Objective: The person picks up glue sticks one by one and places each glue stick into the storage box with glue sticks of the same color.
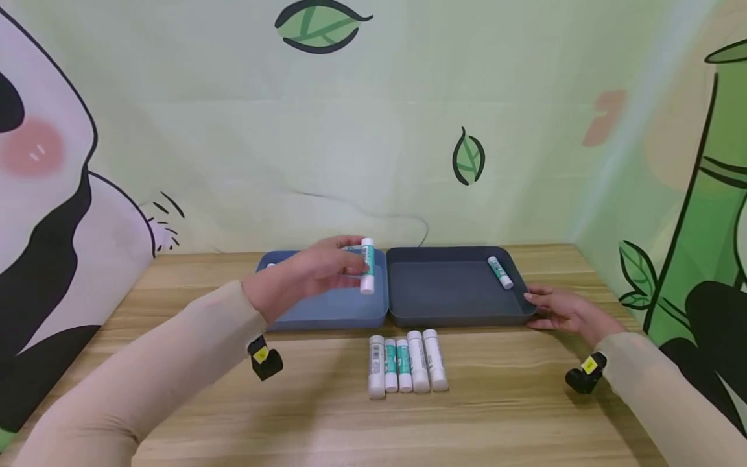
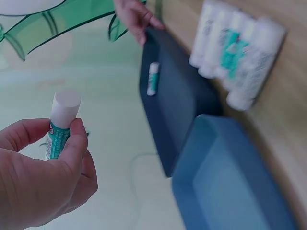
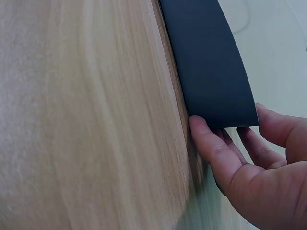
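My left hand [image 1: 312,269] pinches a small white glue stick with a teal label [image 1: 367,266] between thumb and fingers, upright above the blue tray [image 1: 327,321]. In the left wrist view its white cap [image 2: 66,103] points up. Beside it stands a dark grey tray [image 1: 455,318], with one teal-labelled glue stick [image 1: 500,272] lying near its right end. My right hand [image 1: 566,311] holds that tray's right end; in the right wrist view the thumb is at the rim and the fingers lie against the outer end [image 3: 220,115].
In front of the trays several glue sticks stand in a row: large white ones [image 1: 418,363] and smaller teal-labelled ones [image 1: 391,366]. Part of a white item [image 1: 270,264] shows at the blue tray's far left. A printed cloth backdrop [image 1: 373,162] rises behind the wooden table [image 1: 496,408].
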{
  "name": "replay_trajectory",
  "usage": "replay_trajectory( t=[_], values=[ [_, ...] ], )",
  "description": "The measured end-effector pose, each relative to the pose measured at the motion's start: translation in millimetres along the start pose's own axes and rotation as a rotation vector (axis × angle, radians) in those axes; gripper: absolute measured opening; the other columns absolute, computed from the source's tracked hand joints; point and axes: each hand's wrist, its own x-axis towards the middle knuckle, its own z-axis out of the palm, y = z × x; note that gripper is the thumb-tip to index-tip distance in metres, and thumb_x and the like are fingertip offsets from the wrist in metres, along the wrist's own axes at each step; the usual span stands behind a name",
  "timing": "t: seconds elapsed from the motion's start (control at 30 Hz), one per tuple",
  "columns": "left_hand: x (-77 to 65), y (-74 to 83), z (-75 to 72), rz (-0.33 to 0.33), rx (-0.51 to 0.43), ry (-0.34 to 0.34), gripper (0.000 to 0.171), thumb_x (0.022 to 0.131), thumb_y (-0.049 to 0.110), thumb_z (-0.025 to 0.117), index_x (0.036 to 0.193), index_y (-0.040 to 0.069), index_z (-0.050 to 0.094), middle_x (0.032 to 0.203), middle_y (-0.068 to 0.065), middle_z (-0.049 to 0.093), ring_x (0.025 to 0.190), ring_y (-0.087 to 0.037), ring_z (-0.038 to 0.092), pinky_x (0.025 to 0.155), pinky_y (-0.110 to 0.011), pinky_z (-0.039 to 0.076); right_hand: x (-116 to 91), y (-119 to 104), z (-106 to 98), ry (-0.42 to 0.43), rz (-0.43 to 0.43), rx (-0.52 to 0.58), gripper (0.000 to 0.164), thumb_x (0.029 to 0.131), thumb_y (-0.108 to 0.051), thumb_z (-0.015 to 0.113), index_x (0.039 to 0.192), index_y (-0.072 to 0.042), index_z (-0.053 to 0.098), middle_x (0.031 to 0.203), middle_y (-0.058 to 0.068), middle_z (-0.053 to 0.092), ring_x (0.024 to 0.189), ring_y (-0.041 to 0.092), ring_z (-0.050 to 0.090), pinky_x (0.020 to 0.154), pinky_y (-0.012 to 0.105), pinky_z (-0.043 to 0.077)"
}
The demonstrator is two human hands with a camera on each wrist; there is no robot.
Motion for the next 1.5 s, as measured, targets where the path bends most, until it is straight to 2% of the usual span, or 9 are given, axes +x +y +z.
replay_trajectory(
  t=[0.23, 0.5, 0.73, 0.83, 1.0, 1.17, 1.33, 1.5],
  values=[
    [15.6, 31.7, -0.6, 0.059, -0.014, 0.017, 0.066, 0.103, 0.001, 0.050, 0.162, 0.012, 0.025, 0.148, -0.020, 0.045, 0.105, -0.020, 0.057, 0.119, -0.047, 0.044, 1, 0, 2, 0.013, 0.018, 0.022, 0.081, 0.107, -0.021, 0.051, 0.161, 0.002, -0.005, 0.105, -0.003, 0.058, 0.088, 0.004, 0.066, 0.083, 0.033, 0.064],
    [30.4, 57.5, -1.5, 0.073, -0.027, 0.032, 0.064, 0.103, 0.003, 0.052, 0.161, 0.014, 0.029, 0.150, -0.018, 0.045, 0.106, -0.021, 0.056, 0.119, -0.044, 0.044, -2, -3, 2, 0.021, 0.023, 0.048, 0.081, 0.107, -0.019, 0.052, 0.161, 0.003, -0.004, 0.101, -0.004, 0.059, 0.087, 0.004, 0.066, 0.082, 0.034, 0.064],
    [44.0, 72.1, 0.1, 0.086, -0.061, 0.037, 0.064, 0.102, 0.003, 0.053, 0.161, 0.015, 0.030, 0.153, -0.016, 0.043, 0.109, -0.022, 0.055, 0.120, -0.042, 0.044, -2, -3, 2, 0.031, 0.027, 0.051, 0.081, 0.106, -0.019, 0.052, 0.161, 0.002, -0.003, 0.102, -0.004, 0.059, 0.087, 0.005, 0.066, 0.082, 0.035, 0.065],
    [50.2, 78.4, 3.2, 0.093, -0.072, 0.031, 0.064, 0.102, 0.003, 0.052, 0.161, 0.015, 0.030, 0.154, -0.016, 0.042, 0.109, -0.021, 0.055, 0.120, -0.041, 0.043, -3, -2, 2, 0.034, 0.031, 0.033, 0.080, 0.107, -0.019, 0.051, 0.161, 0.002, -0.004, 0.109, 0.001, 0.057, 0.087, 0.005, 0.066, 0.083, 0.035, 0.064],
    [61.0, 89.6, 7.9, 0.105, -0.086, 0.031, 0.064, 0.102, 0.001, 0.053, 0.161, 0.015, 0.031, 0.148, -0.014, 0.046, 0.102, -0.019, 0.055, 0.120, -0.040, 0.043, -4, -3, 3, 0.041, 0.037, 0.012, 0.079, 0.108, -0.020, 0.049, 0.161, 0.002, -0.004, 0.123, 0.010, 0.051, 0.088, 0.005, 0.065, 0.085, 0.035, 0.064],
    [71.1, 98.1, 14.4, 0.112, -0.101, 0.031, 0.064, 0.101, 0.000, 0.053, 0.160, 0.015, 0.032, 0.145, -0.014, 0.047, 0.097, -0.017, 0.056, 0.119, -0.039, 0.044, -4, -2, 3, 0.041, 0.039, 0.013, 0.079, 0.108, -0.021, 0.048, 0.162, 0.002, -0.004, 0.121, 0.007, 0.052, 0.088, 0.004, 0.064, 0.084, 0.034, 0.064],
    [78.8, 101.8, 23.2, 0.102, -0.116, 0.017, 0.063, 0.101, 0.001, 0.055, 0.159, 0.015, 0.034, 0.148, -0.013, 0.047, 0.102, -0.019, 0.055, 0.119, -0.039, 0.044, -5, 0, 4, 0.049, 0.043, 0.005, 0.078, 0.108, -0.022, 0.048, 0.162, 0.001, -0.004, 0.126, 0.011, 0.051, 0.089, 0.004, 0.064, 0.084, 0.033, 0.064],
    [92.8, 98.7, 34.5, 0.098, -0.155, 0.003, 0.063, 0.100, -0.003, 0.054, 0.159, 0.013, 0.035, 0.145, -0.014, 0.047, 0.100, -0.020, 0.054, 0.121, -0.041, 0.043, -5, 1, 3, 0.040, 0.034, -0.013, 0.075, 0.109, -0.021, 0.044, 0.161, 0.002, -0.005, 0.135, 0.017, 0.044, 0.089, 0.003, 0.064, 0.085, 0.033, 0.064]
  ],
)
